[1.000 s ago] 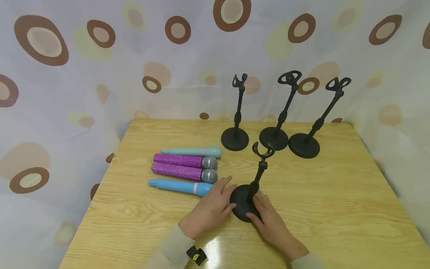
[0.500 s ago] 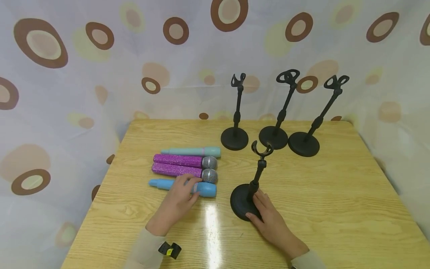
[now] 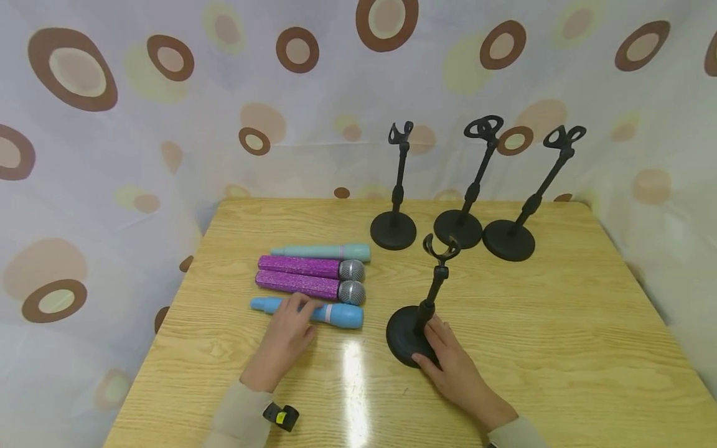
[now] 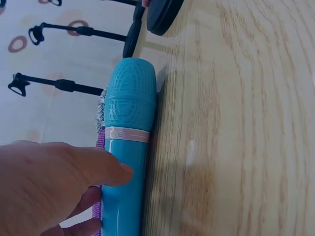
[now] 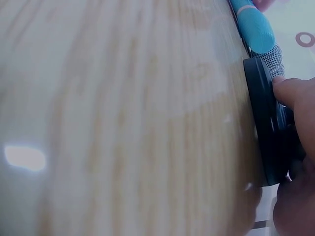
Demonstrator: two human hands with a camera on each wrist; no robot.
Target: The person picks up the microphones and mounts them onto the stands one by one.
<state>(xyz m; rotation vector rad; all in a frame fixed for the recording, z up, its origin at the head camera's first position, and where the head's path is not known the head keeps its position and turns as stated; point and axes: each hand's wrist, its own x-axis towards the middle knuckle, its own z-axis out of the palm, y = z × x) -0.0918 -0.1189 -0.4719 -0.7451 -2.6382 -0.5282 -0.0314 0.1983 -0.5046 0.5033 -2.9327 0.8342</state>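
A light-blue microphone (image 3: 343, 315) lies at the near end of a row on the table. My left hand (image 3: 284, 336) is over its handle, fingers on the far side; in the left wrist view the thumb (image 4: 115, 172) overlaps the handle (image 4: 120, 206). My right hand (image 3: 456, 373) grips the round base (image 3: 404, 333) of a black microphone stand (image 3: 434, 289), thumb on top of the base and fingers beside the post. This stand is upright, its open clip (image 3: 442, 252) at the top. Part of the base is hidden by the right hand.
Beyond the blue microphone lie two glittery purple microphones (image 3: 299, 284) with silver heads and a pale-teal microphone (image 3: 313, 251). Three more black stands, the left (image 3: 394, 230), middle (image 3: 458, 229) and right one (image 3: 508, 240), stand at the back of the wooden table (image 3: 560, 348), before a patterned curtain (image 3: 325, 112).
My left hand has left the stand's base and moved left onto the blue microphone, then slid slightly along its handle. My right hand has stayed on the base.
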